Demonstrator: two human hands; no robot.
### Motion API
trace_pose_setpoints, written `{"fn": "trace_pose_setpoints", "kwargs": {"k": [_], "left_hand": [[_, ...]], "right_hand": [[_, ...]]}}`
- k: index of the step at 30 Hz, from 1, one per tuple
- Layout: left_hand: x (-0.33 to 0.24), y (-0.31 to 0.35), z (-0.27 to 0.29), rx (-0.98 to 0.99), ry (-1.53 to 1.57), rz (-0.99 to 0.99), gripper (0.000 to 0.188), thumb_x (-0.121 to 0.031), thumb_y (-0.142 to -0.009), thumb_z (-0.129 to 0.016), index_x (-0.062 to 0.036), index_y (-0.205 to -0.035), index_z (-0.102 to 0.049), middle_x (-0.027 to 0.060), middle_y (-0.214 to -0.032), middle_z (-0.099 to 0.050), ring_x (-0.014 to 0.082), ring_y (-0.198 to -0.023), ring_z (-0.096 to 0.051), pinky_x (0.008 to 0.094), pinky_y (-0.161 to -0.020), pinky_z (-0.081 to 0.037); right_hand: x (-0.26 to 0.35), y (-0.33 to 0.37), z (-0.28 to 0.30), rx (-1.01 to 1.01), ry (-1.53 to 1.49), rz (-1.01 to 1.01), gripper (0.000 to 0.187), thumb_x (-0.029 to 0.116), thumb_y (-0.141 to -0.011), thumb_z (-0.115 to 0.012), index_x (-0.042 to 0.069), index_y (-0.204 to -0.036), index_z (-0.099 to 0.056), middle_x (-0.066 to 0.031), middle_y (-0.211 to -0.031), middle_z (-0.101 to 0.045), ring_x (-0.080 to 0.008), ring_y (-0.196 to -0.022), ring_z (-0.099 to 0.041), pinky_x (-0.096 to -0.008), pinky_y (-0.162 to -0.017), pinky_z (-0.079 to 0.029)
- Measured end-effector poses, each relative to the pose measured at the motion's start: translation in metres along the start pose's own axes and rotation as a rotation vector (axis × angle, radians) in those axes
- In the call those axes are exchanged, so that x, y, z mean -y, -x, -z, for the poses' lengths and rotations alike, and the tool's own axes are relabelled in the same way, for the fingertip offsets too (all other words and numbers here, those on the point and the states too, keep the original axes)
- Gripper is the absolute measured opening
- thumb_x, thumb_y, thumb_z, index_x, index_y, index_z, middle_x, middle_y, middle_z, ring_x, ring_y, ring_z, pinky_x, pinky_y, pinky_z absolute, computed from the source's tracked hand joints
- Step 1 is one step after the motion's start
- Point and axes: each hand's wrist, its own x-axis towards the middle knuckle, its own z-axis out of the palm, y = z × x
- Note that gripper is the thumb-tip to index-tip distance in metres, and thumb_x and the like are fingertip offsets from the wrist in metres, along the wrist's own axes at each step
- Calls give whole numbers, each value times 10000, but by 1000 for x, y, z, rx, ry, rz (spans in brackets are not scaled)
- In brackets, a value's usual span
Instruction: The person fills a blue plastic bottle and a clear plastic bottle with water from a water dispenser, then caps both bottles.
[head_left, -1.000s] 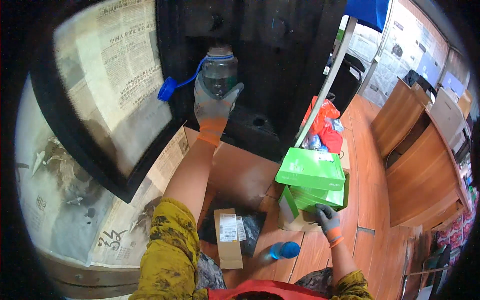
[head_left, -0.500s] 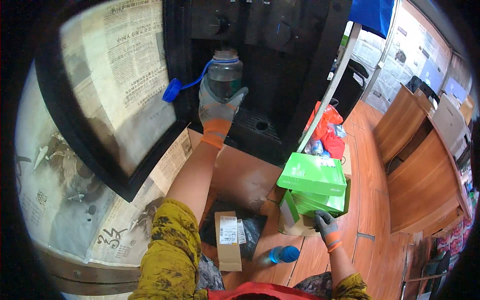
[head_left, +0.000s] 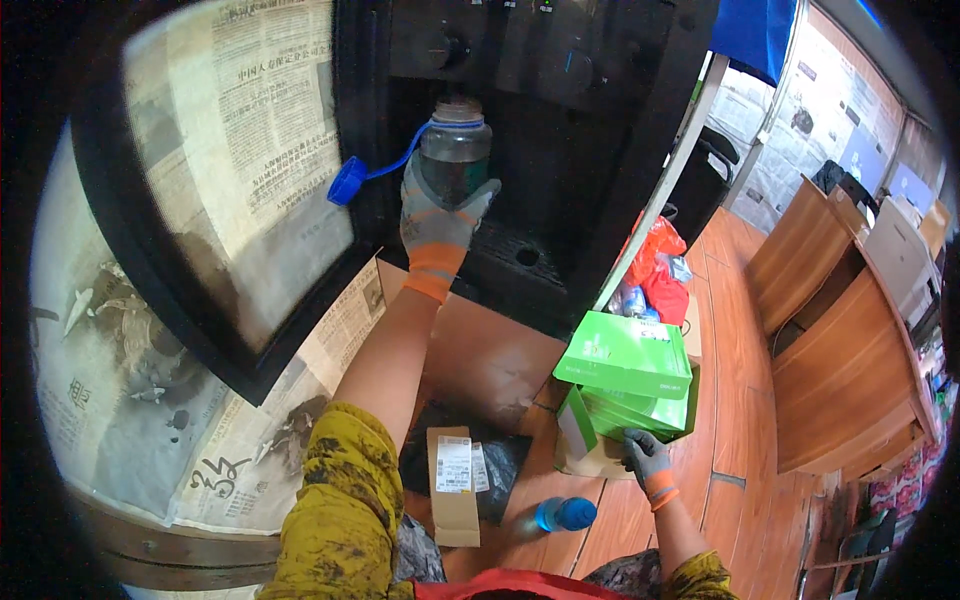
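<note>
My left hand (head_left: 436,222), in a grey and orange glove, is wrapped round the lower part of a clear plastic bottle (head_left: 455,160). The bottle stands upright and uncapped, with liquid inside. Its blue cap (head_left: 347,181) dangles to the left on a blue strap. Bottle and hand are in the recess of a black water dispenser (head_left: 560,200), below its knobs and above the drip grille. Whether liquid is flowing cannot be made out. My right hand (head_left: 649,464), gloved the same way, hangs low beside an open carton (head_left: 590,455), its fingers curled with nothing visible in them.
Green boxes (head_left: 625,352) sit in the carton, with a red plastic bag (head_left: 665,285) behind. On the floor are a blue bottle (head_left: 567,514), a brown cardboard box (head_left: 455,515) and a black bag (head_left: 510,460). The dispenser's black-framed door (head_left: 180,320) hangs open leftward. Wooden desks (head_left: 840,350) stand right.
The view has shifted slightly. My left hand still holds the bottle in the recess, and my right hand has moved a little left and down beside the carton.
</note>
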Motion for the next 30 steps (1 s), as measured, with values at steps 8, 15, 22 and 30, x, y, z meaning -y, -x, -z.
{"fn": "trace_pose_setpoints", "kwargs": {"k": [8, 15, 22, 30], "left_hand": [[-6, 0, 1, 32, 19, 35, 1016, -516, -641, -911, -55, -1430, -464, 197, -1392, -565, 379, -1258, -577, 456, -1092, -476], [-2, -1, -2, 43, 11, 95, 1023, -532, -668, -894, -73, -1461, -439, 194, -1405, -562, 380, -1285, -564, 453, -1107, -465], [-3, -3, 5, 25, -77, -44, 1057, -540, -647, -907, -90, -1476, -430, 179, -1439, -541, 365, -1312, -542, 445, -1120, -448], [-13, -20, 12, 96, 213, -12, 1005, -516, -612, -938, -72, -1412, -523, 165, -1386, -593, 349, -1267, -575, 421, -1093, -459]], "right_hand": [[-1, -1, -1, 12, 32, -1, 266, 147, -978, -649, 13, -1205, -686, -75, -942, -736, -132, -683, -650, -272, -597, -544], [-3, 1, 1, 13, 11, -4, 286, 156, -976, -654, 16, -1225, -679, -79, -961, -739, -133, -692, -654, -272, -597, -547], [-3, -1, -1, 15, 19, -18, 284, 143, -979, -650, 26, -1237, -675, -70, -981, -735, -129, -710, -654, -262, -594, -538], [-2, -1, -1, 47, 12, -4, 270, 143, -980, -661, 24, -1222, -673, -62, -975, -726, -127, -711, -654, -268, -591, -529]]}}
